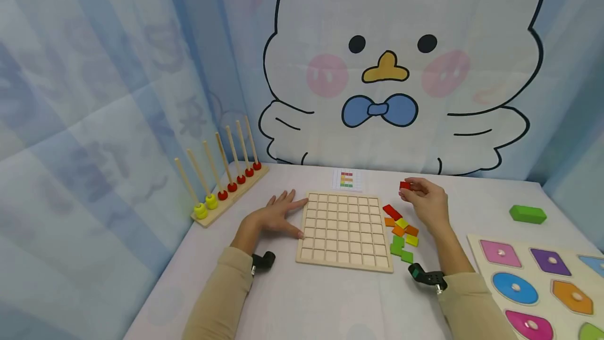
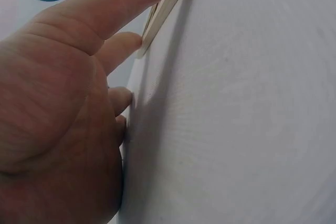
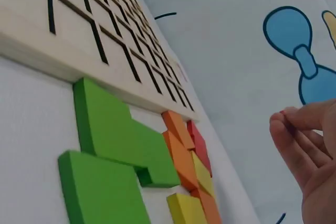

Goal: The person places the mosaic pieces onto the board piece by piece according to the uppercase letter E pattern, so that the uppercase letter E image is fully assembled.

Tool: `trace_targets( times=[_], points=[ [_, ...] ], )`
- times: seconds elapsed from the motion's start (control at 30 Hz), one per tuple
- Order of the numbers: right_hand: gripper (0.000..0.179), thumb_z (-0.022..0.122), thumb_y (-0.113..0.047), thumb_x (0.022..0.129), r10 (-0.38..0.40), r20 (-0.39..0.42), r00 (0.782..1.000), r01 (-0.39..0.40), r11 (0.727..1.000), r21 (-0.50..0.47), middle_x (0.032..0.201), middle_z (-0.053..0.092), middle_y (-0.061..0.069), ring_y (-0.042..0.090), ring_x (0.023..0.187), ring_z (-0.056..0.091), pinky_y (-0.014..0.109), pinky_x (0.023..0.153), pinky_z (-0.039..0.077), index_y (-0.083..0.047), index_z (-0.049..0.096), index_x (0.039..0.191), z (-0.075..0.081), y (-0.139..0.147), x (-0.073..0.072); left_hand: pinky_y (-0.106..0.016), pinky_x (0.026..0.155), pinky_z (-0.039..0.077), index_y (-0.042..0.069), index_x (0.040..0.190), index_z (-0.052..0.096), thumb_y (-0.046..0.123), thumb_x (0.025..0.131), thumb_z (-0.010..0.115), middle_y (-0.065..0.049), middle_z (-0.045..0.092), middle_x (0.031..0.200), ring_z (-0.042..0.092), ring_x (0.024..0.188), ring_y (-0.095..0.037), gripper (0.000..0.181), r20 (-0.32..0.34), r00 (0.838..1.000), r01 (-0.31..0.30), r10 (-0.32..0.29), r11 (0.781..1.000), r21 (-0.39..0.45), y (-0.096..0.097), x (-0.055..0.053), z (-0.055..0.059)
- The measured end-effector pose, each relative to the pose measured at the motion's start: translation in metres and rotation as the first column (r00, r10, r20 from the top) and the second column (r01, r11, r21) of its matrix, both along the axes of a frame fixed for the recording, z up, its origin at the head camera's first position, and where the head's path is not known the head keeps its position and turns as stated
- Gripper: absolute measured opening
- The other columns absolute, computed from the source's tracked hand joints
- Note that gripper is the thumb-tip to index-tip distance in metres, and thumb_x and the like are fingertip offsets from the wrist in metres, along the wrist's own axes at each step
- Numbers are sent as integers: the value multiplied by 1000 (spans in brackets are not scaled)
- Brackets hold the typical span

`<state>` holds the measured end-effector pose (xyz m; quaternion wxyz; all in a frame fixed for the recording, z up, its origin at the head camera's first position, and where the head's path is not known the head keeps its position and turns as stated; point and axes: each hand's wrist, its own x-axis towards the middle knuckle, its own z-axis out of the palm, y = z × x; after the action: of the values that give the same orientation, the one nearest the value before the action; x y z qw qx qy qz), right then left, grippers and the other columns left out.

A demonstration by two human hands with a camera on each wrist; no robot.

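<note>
My left hand (image 1: pixel 276 214) lies at the left edge of a wooden grid board (image 1: pixel 346 267), its thumb and index finger spread and touching the frame. In the left wrist view those fingertips meet the board's edge. Off the board's upper right corner, my right hand (image 1: pixel 428 204) pinches a small red block (image 1: pixel 405 186) between thumb and fingertips, raised above the table. The right wrist view shows only a sliver of red at the fingertips. Beside the board's right side lie several flat blocks: red (image 1: pixel 392 212), orange (image 1: pixel 398 231), yellow (image 1: pixel 412 241) and green (image 1: pixel 397 244).
Behind the board lies a printed pattern card (image 1: pixel 347 179). A peg stand with red and yellow beads (image 1: pixel 231 199) is at the left. A shape puzzle board (image 1: pixel 481 272) lies at the right, with a green block (image 1: pixel 528 214) behind it. A curtain (image 1: pixel 377 146) hangs behind the table.
</note>
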<state>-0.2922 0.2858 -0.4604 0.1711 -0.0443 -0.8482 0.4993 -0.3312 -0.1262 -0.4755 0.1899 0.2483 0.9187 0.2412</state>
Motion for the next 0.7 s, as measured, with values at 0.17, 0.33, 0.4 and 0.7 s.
trace_targets(
  times=[0.17, 0.33, 0.4, 0.7],
  points=[
    [42, 68, -24, 103, 64, -7, 998, -64, 997, 43, 116, 74, 15, 7, 91, 74, 4, 82, 51, -9, 63, 142, 10, -16, 3, -55, 130, -10, 33, 165, 30, 57, 79, 85, -15, -3, 176, -11, 163, -34, 105, -5, 1000, 9, -9, 1000, -10, -1, -1, 1],
    [39, 72, -27, 100, 140, -13, 990, -138, 984, 112, 108, 74, 14, 24, 91, 69, 8, 75, 53, -7, 70, 134, 18, -36, 1, -54, 130, -10, 33, 165, 30, 56, 78, 85, -15, -2, 176, -11, 163, -34, 105, -9, 1000, 1, -1, 1000, -3, -1, 1, 2],
    [36, 74, -25, 98, 188, -6, 982, -186, 975, 121, 105, 72, 14, 26, 89, 64, 12, 71, 54, -7, 72, 130, 20, -45, 0, -54, 130, -11, 32, 165, 31, 56, 78, 86, -15, -3, 176, -11, 163, -34, 105, -5, 1000, 3, -3, 1000, 8, 0, 1, 1],
    [35, 79, -20, 94, 391, 76, 917, -396, 915, 71, 101, 73, 12, 23, 83, 62, 25, 64, 53, -4, 74, 124, 14, -91, -15, -54, 130, -11, 32, 165, 30, 56, 79, 85, -15, -3, 176, -11, 163, -34, 105, -5, 1000, 10, -10, 1000, 10, -1, 1, 1]
  ],
)
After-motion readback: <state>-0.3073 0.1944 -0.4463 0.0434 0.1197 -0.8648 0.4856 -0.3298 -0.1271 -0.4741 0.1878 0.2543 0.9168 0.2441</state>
